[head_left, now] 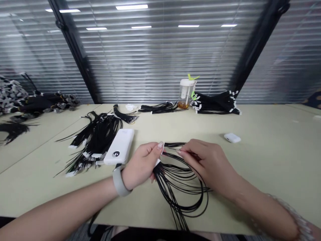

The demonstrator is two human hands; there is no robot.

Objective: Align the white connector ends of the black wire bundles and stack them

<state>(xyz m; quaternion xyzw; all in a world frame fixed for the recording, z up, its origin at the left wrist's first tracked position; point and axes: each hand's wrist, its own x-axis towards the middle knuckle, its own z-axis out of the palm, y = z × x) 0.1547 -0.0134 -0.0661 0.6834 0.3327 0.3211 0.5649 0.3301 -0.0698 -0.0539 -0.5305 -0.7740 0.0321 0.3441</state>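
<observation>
My left hand (141,162) is closed, thumb on top, around a white connector (163,147) and the bundle of thin black wires (167,187) that runs from it. A second white piece (157,163) shows at the lower edge of the fingers. To the right of the connector, my right hand (209,164) pinches one thin black wire near its end, just apart from the left thumb. The wires loop below both hands, and loose ends hang towards the table's front edge. My left palm's grip on the bundle is hidden.
Left of my hands lie a white power bank (122,145) and a pile of black wire harnesses (97,137). A white earbud case (232,137) rests at right. Along the back are a cup (185,92) and another harness stack (215,103), before window blinds (163,50).
</observation>
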